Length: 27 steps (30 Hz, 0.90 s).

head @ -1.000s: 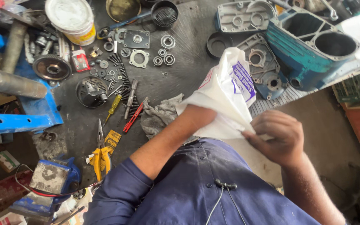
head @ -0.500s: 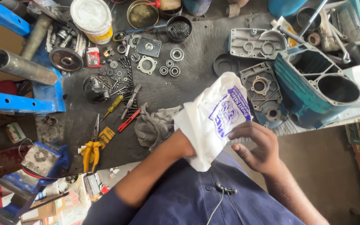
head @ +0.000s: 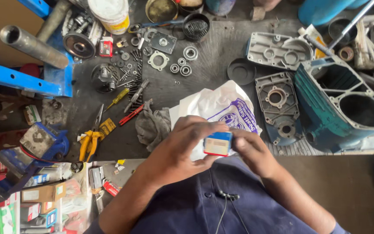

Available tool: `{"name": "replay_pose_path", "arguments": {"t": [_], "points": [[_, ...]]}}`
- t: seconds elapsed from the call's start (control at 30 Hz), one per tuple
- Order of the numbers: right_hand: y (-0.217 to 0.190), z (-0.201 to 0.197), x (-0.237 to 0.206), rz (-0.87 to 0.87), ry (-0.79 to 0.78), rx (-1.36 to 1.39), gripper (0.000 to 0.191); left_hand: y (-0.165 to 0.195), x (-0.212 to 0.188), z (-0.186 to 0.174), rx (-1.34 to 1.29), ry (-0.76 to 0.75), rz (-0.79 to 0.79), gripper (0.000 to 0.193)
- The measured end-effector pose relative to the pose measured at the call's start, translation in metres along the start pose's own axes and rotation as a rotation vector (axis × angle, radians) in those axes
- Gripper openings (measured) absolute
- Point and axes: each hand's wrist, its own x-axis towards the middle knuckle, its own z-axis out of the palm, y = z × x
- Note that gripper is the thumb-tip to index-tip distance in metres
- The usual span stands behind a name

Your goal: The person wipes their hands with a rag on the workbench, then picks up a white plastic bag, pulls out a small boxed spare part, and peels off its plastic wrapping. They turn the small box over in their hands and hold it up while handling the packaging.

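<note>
Both hands meet in front of my chest around a small blue and red box (head: 217,143). My left hand (head: 182,147) wraps it from the left with the fingers over its top. My right hand (head: 249,149) pinches its right side. A white plastic bag with purple print (head: 221,108) lies on the dark bench just beyond the hands, partly hidden by them. A grey rag (head: 152,125) sits to the left of the bag.
A teal machine housing (head: 343,104) and grey cast covers (head: 278,52) lie at the right. Bearings, screws and screwdrivers (head: 135,95) are scattered mid-bench, with yellow pliers (head: 89,141) at the left. A blue frame with a steel pipe (head: 29,43) stands far left.
My left hand has come out of the white bag. The bag has dropped onto the bench, and both hands now hold a small blue and red box. The view has shifted.
</note>
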Motion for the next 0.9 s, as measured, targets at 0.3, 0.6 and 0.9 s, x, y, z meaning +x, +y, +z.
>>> {"name": "replay_pose_path", "arguments": {"t": [0.3,0.6,0.9], "points": [[0.020,-0.007,-0.008,0.064,-0.153,0.616,0.085,-0.003,0.004,0.024,0.034,-0.038,0.053,0.103],[0.015,-0.006,-0.005,0.052,-0.178,0.573,0.085,-0.011,0.004,0.029,-0.011,-0.051,0.026,0.105],[0.018,-0.014,0.002,0.122,-0.163,0.480,0.081,-0.020,0.008,0.023,-0.002,-0.017,0.014,0.103]]}}
